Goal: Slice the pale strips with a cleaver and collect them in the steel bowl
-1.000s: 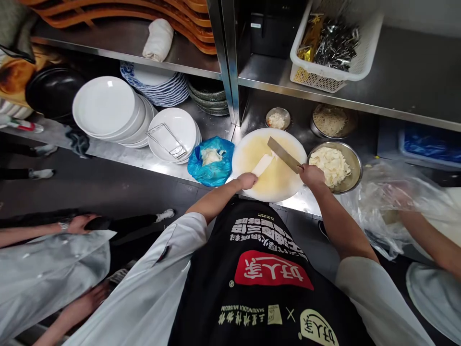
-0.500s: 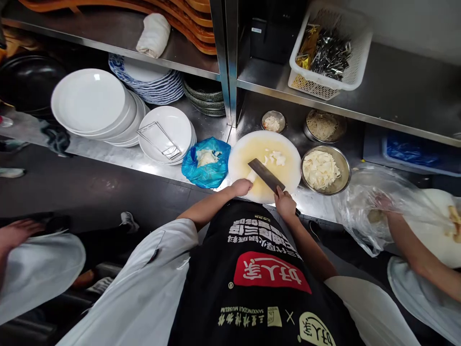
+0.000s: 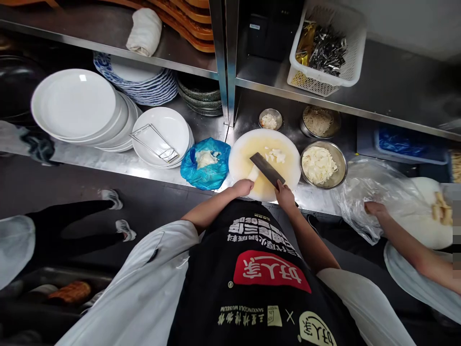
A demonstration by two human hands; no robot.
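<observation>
My right hand (image 3: 285,196) grips the handle of a cleaver (image 3: 268,168), whose broad dark blade lies slantwise over the round cutting board (image 3: 239,144). My left hand (image 3: 244,188) is closed at the board's near left edge around a pale, whitish vegetable piece (image 3: 254,173). The piece pokes out beside the blade; its exact kind cannot be made out. Thin white slices (image 3: 275,154) lie on the board beyond the cleaver. To the right, a steel bowl (image 3: 343,175) holds a heap of similar pale slices (image 3: 319,165). A blue plastic bag (image 3: 189,174) with whitish pieces sits left of the board.
Behind the board stand a small bowl (image 3: 280,120) of chopped food and another steel bowl (image 3: 336,126). Stacked white plates (image 3: 74,103) line the left counter. A shelf with a white basket (image 3: 355,62) overhangs the right. At right, a co-worker's hand (image 3: 375,208) is at a clear bag (image 3: 360,192).
The cleaver and both my hands stay almost in place. The view has shifted slightly. On the left, another person has moved farther left, and that person's hand has gone out of view.
</observation>
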